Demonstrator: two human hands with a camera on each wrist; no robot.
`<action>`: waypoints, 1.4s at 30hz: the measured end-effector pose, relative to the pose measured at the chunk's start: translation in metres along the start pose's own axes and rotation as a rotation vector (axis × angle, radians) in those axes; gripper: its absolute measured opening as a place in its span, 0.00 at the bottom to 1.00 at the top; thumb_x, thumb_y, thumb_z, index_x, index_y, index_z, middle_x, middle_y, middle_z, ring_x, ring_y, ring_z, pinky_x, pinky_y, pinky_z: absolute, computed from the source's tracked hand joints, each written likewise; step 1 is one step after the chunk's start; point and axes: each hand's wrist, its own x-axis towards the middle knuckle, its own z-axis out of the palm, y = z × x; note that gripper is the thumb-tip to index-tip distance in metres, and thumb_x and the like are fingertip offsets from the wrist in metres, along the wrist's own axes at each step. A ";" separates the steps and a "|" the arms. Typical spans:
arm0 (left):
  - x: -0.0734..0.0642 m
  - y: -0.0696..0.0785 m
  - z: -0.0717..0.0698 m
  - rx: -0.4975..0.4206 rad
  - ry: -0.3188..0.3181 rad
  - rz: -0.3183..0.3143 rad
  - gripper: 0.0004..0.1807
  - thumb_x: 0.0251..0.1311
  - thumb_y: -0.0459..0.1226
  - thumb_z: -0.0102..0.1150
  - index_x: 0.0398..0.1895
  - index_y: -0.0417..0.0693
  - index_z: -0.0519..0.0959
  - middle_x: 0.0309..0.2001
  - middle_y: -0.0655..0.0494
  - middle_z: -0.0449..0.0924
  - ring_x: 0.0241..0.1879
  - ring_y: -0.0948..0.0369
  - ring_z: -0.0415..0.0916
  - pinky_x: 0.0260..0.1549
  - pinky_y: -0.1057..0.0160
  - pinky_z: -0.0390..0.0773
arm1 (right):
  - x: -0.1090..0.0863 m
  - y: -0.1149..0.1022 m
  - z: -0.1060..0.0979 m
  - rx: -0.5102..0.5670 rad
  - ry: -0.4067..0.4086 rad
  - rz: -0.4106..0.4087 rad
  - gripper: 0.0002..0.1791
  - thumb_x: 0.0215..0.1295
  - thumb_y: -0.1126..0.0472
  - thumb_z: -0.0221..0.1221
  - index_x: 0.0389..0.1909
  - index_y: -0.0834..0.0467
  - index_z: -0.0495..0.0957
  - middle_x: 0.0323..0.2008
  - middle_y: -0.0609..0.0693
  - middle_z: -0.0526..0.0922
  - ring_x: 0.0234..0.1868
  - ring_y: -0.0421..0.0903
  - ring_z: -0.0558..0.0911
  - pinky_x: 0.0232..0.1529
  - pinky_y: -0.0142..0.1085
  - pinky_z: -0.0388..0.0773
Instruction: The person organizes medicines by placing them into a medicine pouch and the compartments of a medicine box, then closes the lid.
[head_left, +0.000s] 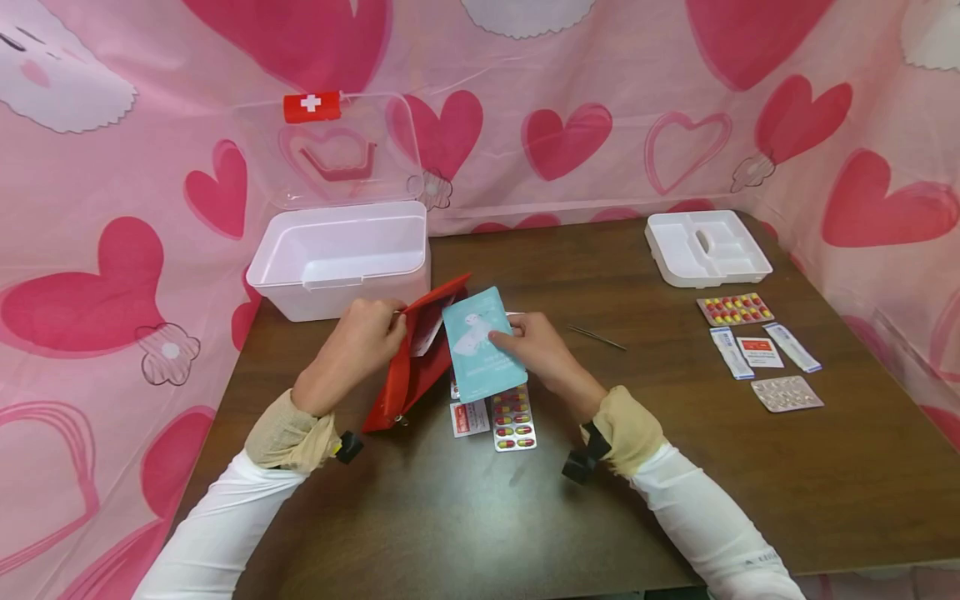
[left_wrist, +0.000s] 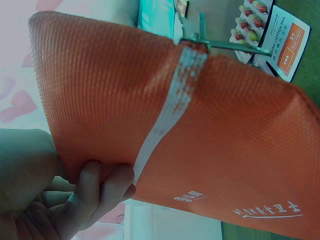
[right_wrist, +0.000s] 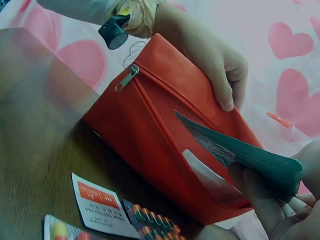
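My left hand (head_left: 362,340) pinches one side of a red zippered pouch (left_wrist: 125,105), whose mouth gapes in the right wrist view. Inside the pouch lies a white packet (right_wrist: 210,172). My right hand (head_left: 546,350) holds a flat teal packet (head_left: 480,350) between thumb and fingers, just at the pouch's opening. Below the teal packet, a blister pack of red and yellow capsules (head_left: 514,423) and a white and orange cotton pad sachet (head_left: 469,419) lie on the table, partly covered.
A white box (head_left: 345,292) with its clear lid (head_left: 337,183) raised stands behind my left hand. Tweezers (head_left: 596,337) lie right of my right hand. Farther right are a white divided tray (head_left: 682,271), another capsule pack (head_left: 735,309), small sachets (head_left: 760,352) and a silver blister pack (head_left: 787,394).
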 end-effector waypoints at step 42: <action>-0.001 0.003 0.001 -0.001 0.005 -0.013 0.08 0.63 0.30 0.54 0.33 0.34 0.83 0.21 0.46 0.80 0.19 0.56 0.74 0.20 0.60 0.77 | 0.004 -0.021 0.073 0.409 -0.196 0.023 0.24 0.77 0.67 0.42 0.68 0.74 0.62 0.63 0.70 0.72 0.60 0.54 0.77 0.63 0.50 0.73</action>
